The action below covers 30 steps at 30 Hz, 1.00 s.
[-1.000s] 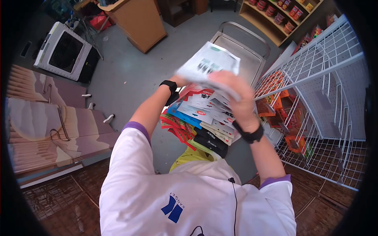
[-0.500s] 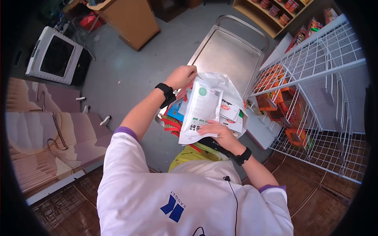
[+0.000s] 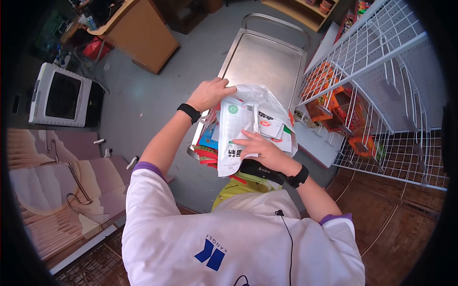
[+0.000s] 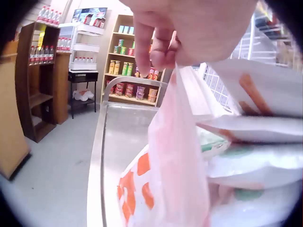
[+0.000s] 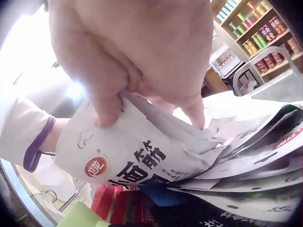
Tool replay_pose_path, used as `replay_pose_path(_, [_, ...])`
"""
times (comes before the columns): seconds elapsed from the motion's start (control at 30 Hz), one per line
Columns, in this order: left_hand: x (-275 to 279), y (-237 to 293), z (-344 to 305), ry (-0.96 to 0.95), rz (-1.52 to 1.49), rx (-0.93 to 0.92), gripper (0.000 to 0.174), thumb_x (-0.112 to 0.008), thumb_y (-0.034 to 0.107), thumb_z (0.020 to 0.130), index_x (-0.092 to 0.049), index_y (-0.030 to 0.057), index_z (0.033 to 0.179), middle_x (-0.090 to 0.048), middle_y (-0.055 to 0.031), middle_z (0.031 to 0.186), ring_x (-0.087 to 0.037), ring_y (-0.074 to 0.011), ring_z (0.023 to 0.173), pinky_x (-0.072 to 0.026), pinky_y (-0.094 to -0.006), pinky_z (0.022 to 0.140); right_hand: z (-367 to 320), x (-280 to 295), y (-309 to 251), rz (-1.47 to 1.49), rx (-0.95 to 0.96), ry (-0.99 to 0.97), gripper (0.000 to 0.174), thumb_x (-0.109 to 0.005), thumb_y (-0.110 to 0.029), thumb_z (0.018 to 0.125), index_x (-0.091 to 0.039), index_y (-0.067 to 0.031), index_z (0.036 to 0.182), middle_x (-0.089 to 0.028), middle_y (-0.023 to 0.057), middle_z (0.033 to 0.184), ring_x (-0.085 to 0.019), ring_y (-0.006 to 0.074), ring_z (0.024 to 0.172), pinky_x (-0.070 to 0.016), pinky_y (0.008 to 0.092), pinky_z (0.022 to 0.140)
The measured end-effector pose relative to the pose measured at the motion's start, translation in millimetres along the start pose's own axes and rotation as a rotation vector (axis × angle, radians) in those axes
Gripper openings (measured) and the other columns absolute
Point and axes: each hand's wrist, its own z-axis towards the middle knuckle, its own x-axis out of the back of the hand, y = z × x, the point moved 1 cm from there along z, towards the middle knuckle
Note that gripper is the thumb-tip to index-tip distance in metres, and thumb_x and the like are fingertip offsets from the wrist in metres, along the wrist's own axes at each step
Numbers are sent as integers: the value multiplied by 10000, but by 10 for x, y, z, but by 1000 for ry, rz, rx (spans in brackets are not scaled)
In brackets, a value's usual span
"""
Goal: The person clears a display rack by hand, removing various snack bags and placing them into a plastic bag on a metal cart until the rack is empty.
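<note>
My left hand (image 3: 210, 94) pinches the rim of a white plastic bag (image 4: 176, 151) with orange print, at the left side of its mouth. My right hand (image 3: 269, 155) grips the near end of white snack packets (image 5: 142, 146) with black lettering and a red round logo, thumb on one side and fingers on the other. Seen from the head, the top packet (image 3: 234, 121) slants across the bag's mouth. Under and beside it lie more white packets (image 3: 269, 127), a blue packet (image 3: 208, 138), red-edged ones and a black packet (image 3: 260, 170).
A steel flatbed trolley (image 3: 262, 59) with a raised handle stands under the bag and beyond it. To the right is a white wire rack (image 3: 348, 66) with orange packets (image 3: 334, 105). Left are a wooden counter (image 3: 136, 35) and a white appliance (image 3: 59, 93).
The white packets, raised and blurred a second ago, came down over the bag's mouth. The left hand pulled the bag's rim outward. Over the last half second the right hand shifted slightly on the packets.
</note>
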Motion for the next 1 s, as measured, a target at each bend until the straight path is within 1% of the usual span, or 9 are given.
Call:
replay_pose_path(0.13, [-36, -50, 43, -74, 135, -160, 247, -563, 106, 789, -596, 199, 1016, -547, -44, 926, -563, -217, 886, -509, -322, 663, -81, 43, 8, 31, -57, 2, 110, -618, -26, 805, -624, -83, 898, -549, -18, 1306, -332, 308, 1346, -250, 494, 1084])
replay_pose_path(0.2, [-98, -77, 75, -56, 252, -54, 359, -558, 127, 799, -588, 234, 1140, -548, -31, 921, -556, -191, 867, -500, -303, 646, -104, 33, -12, 17, -59, 3, 103, -611, -29, 812, -623, -83, 899, -553, -18, 1301, -338, 308, 1342, -258, 490, 1081])
replay_pose_path(0.3, [-146, 3, 159, -82, 309, 39, 405, -553, 131, 812, -575, 240, 1202, -550, -23, 917, -553, -180, 852, -496, -295, 644, -102, 25, -21, 17, -51, 20, 102, -594, -22, 821, -622, -79, 902, -563, -14, 1287, -358, 309, 1329, -279, 474, 1072])
replay_pose_path(0.47, [87, 117, 177, -74, 328, -61, 392, -557, 160, 816, -553, 204, 1206, -561, -3, 898, -552, -165, 876, -485, -294, 658, -78, 87, 68, -1, -69, 71, 96, -558, -29, 843, -620, -67, 906, -572, -6, 1277, -394, 307, 1307, -316, 443, 1058])
replay_pose_path(0.57, [164, 158, 135, -70, 383, -134, 423, -556, 169, 817, -521, 201, 1238, -552, 5, 890, -533, -156, 882, -458, -282, 671, 28, 195, 89, -162, -55, 256, 122, -540, -66, 860, -622, -67, 950, -624, 40, 1166, -469, 310, 1226, -384, 419, 986])
replay_pose_path(0.63, [199, 226, 126, -67, 399, -177, 429, -553, 173, 818, -512, 199, 1244, -547, 8, 885, -522, -152, 884, -443, -276, 682, 224, 278, 2, -136, -181, 124, 155, -519, -81, 886, -619, -94, 1003, -566, 16, 1277, -447, 321, 1250, -375, 412, 1006])
replay_pose_path(0.8, [280, 276, 114, -60, 344, -213, 452, -557, 170, 799, -520, 173, 1249, -545, 12, 876, -517, -150, 885, -442, -277, 727, 536, 79, 173, 93, -101, 55, 210, -498, -101, 897, -587, -121, 1086, -602, 87, 1135, -494, 329, 1168, -312, 475, 1040])
replay_pose_path(0.87, [318, 253, 86, -88, 270, -208, 440, -557, 145, 789, -540, 154, 1229, -552, 7, 870, -520, -162, 891, -457, -290, 749, 556, 102, 254, -72, -97, -37, 206, -501, -138, 900, -595, -125, 1084, -602, 109, 1047, -515, 333, 1112, -306, 479, 1039])
replay_pose_path(1.0, [328, 262, 70, -135, 227, -158, 410, -562, 134, 788, -561, 155, 1197, -566, -4, 872, -534, -188, 875, -468, -306, 741, 638, 306, 552, -336, -245, 43, 261, -530, -147, 877, -596, -148, 1130, -606, 102, 1083, -517, 317, 1094, -326, 457, 1036])
